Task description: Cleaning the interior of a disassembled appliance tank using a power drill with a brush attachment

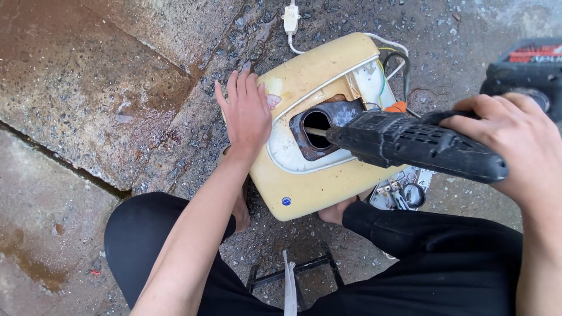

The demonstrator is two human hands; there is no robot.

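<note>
Two bare hands at work over a cream-yellow rounded plastic appliance casing (304,175), which lies on wet speckled concrete ground (117,88) at centre, just beyond the person's black-trousered knees (152,234). Left hand (246,111): fingers spread wide, palm flat on the casing's left edge. Right hand (515,140): fingers wrapped around the grip of a black power drill (410,140). Drill bit tip sits at the dark rusty oval opening (319,126) in the casing's white panel. Loose wires (393,58) at the casing's far right. White cable connector (291,17) lies far, centre. Black-and-red tool case (530,64), far right.
</note>
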